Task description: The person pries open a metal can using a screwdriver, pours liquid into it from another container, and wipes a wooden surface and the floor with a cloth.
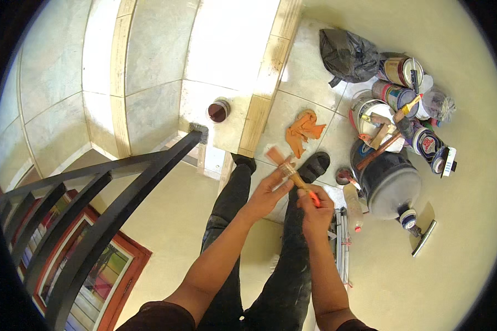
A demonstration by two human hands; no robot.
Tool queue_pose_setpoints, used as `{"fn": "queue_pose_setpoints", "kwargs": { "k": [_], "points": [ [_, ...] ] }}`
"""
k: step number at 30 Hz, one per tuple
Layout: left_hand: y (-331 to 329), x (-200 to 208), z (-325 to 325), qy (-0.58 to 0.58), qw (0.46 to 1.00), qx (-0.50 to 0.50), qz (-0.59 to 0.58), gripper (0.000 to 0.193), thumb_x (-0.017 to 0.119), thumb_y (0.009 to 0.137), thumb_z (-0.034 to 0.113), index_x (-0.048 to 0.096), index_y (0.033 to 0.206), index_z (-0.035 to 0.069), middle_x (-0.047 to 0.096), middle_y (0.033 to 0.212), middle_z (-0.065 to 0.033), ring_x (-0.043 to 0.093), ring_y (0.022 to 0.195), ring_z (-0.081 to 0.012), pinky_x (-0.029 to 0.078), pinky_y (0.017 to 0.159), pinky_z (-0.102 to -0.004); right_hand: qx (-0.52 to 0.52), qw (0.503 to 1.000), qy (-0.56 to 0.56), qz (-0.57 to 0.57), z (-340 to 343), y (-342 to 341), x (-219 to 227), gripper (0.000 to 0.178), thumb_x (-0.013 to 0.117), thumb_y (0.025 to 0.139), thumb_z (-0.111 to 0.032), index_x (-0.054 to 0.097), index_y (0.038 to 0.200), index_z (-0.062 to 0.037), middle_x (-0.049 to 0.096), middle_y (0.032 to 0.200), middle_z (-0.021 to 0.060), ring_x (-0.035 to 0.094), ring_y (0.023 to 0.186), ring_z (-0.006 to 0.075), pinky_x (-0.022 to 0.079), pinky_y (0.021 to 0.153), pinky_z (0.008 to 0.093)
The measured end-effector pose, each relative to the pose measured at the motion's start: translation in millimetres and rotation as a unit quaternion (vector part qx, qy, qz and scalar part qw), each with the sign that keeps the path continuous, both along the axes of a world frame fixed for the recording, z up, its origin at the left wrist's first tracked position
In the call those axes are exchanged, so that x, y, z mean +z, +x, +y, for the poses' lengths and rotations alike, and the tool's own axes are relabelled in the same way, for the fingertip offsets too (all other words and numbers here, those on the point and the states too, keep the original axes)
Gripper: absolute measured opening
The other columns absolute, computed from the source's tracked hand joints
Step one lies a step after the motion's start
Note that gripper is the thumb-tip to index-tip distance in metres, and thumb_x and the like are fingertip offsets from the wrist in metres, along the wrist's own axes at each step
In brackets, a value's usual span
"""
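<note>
A paintbrush (pixel 297 179) with reddish-brown bristles and a red-tipped handle is held between both hands in front of my legs. My left hand (pixel 271 190) has its fingers closed around the brush near the base of the bristles. My right hand (pixel 317 208) grips the handle toward its red end. The bristles point up and left, apart from any surface. Up and left of the hands, a small open can of dark red-brown paint (pixel 218 111) stands on the tiled step. A crumpled orange cloth or glove (pixel 304 130) lies on the floor tiles beyond the brush.
A black railing (pixel 143 190) runs along the left. At the right are a black plastic bag (pixel 348 55), paint cans (pixel 396 70), a white bucket (pixel 376 117) with tools across it, a large water jug (pixel 395 190), a bottle (pixel 352 203) and a squeegee (pixel 424 238). A wood-coloured tile edge (pixel 268 77) borders the step.
</note>
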State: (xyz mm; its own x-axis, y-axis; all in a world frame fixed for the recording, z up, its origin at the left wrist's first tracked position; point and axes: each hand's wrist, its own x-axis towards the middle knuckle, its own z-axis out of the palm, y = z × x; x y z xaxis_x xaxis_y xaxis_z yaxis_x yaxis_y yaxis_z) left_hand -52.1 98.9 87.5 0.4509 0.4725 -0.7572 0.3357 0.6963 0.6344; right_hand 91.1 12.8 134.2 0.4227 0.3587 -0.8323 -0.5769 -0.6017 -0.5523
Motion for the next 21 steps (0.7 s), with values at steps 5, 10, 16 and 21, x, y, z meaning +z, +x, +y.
{"fn": "queue_pose_setpoints", "kwargs": {
  "k": [5,10,16,21],
  "points": [
    [-41.9,-36.1,35.6,0.202,0.914,0.198,0.29,0.072,0.097,0.083,0.015,0.056,0.141,0.002,0.058,0.11,-0.0038,0.059,0.094,-0.0142,0.054,0.082,-0.0301,0.014,0.98,-0.003,-0.198,-13.6,35.9,3.5,0.017,0.079,0.101,-0.013,0.079,0.111,0.0014,0.066,0.085,-0.0036,0.056,0.076,0.0052,0.045,0.068,0.0222],
    [-64.8,-86.2,93.6,0.37,0.84,0.182,0.354,0.111,0.103,0.076,0.024,0.036,0.161,0.003,0.054,0.148,-0.0175,0.057,0.128,-0.0307,0.05,0.105,-0.0459,0.046,0.954,-0.038,-0.293,-22.9,60.2,11.3,0.017,0.075,0.105,-0.013,0.076,0.109,0.0031,0.068,0.084,0.0013,0.061,0.074,0.0083,0.048,0.067,0.0239],
    [-64.5,-128.8,118.1,0.383,0.835,0.2,0.341,0.113,0.104,0.074,0.028,0.038,0.162,0.003,0.051,0.154,-0.0185,0.053,0.136,-0.0334,0.045,0.111,-0.0483,0.009,0.96,-0.002,-0.279,-16.4,54.9,22.6,0.015,0.072,0.106,-0.012,0.074,0.109,0.0034,0.067,0.082,0.0038,0.062,0.072,0.0098,0.05,0.069,0.0264],
    [-60.6,-158.4,127.9,0.41,0.816,0.186,0.363,0.107,0.105,0.072,0.026,0.045,0.159,0.006,0.054,0.15,-0.0177,0.053,0.137,-0.0341,0.045,0.113,-0.0489,-0.027,0.966,0.036,-0.255,-12.5,42.6,15.5,0.014,0.069,0.107,-0.011,0.073,0.108,0.0033,0.067,0.081,0.005,0.062,0.072,0.0114,0.05,0.069,0.0277]
  ]
}}
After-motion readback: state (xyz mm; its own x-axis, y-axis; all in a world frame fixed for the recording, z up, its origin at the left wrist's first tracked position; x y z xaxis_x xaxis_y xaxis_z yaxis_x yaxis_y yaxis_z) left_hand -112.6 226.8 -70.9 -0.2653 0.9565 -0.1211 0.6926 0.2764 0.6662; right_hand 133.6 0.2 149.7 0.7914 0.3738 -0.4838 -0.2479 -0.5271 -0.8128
